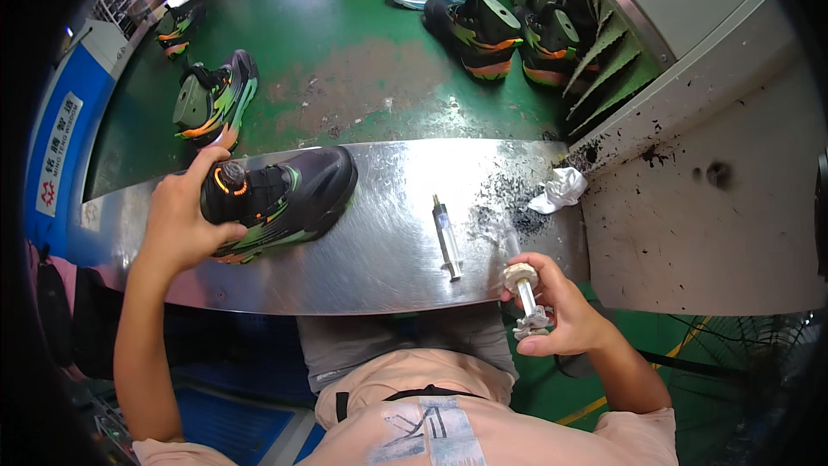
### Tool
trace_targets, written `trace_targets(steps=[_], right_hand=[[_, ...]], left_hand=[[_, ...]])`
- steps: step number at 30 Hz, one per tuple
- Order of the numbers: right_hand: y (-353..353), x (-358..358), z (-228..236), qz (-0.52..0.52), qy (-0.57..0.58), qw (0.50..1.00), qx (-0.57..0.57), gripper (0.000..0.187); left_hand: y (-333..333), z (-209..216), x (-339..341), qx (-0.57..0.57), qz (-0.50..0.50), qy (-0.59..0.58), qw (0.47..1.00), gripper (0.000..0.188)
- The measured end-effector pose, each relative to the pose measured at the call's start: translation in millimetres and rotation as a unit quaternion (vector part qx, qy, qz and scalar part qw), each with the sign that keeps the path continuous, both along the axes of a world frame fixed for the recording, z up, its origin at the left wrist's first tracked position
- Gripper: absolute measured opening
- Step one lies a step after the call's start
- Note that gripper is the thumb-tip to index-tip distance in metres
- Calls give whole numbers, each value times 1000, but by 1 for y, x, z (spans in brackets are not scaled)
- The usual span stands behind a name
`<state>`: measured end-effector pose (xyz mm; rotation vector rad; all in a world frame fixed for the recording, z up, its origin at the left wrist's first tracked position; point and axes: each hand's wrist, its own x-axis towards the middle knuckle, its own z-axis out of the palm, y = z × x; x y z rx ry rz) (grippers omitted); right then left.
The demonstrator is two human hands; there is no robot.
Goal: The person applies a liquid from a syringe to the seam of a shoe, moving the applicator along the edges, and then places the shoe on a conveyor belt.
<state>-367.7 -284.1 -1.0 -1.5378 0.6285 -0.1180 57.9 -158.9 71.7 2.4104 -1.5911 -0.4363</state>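
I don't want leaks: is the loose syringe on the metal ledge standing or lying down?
Lying down: the syringe is stretched lengthwise along the metal ledge, tip toward the green table.

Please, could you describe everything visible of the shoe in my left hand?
The shoe is mostly black, with a smooth, synthetic-looking toe, green side markings and a green and orange sole edge. A round dial with an orange ring sits near the collar. The toe points to the right. The left hand grips it around the collar end, thumb on the near side. It is over the metal ledge; whether it rests there is unclear.
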Motion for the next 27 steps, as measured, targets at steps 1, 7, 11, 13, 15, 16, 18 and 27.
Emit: trace_targets(steps=[1,7,11,13,15,16,18,27], right_hand=[[0,1,2,0,-10,1000,-1,95],[2,3,-4,-68,-9,998,7,94],[11,0,2,-56,-2,998,25,99],[8,9,6,-66,-12,997,29,100],[12,22,8,-83,41,994,53,102],[14,24,10,-76,60,994,47,103],[16,21,13,-125,6,991,43,102],[16,129,58,-51,-242,901,355,120]], left_hand=[[4,0,-1,-39,-13,10,999,90],[26,33,-28,29,164,360,918,81],[37,71,-32,20,-195,-176,965,84],[7,26,-24,-62,-249,-91,962,75],[3,-11,-15,-87,-272,56,957,62],[5,-19,-19,-112,-277,91,950,55],[23,-24,-37,-214,-285,82,931,39],[103,-54,-81,-294,-151,-20,943,20]])
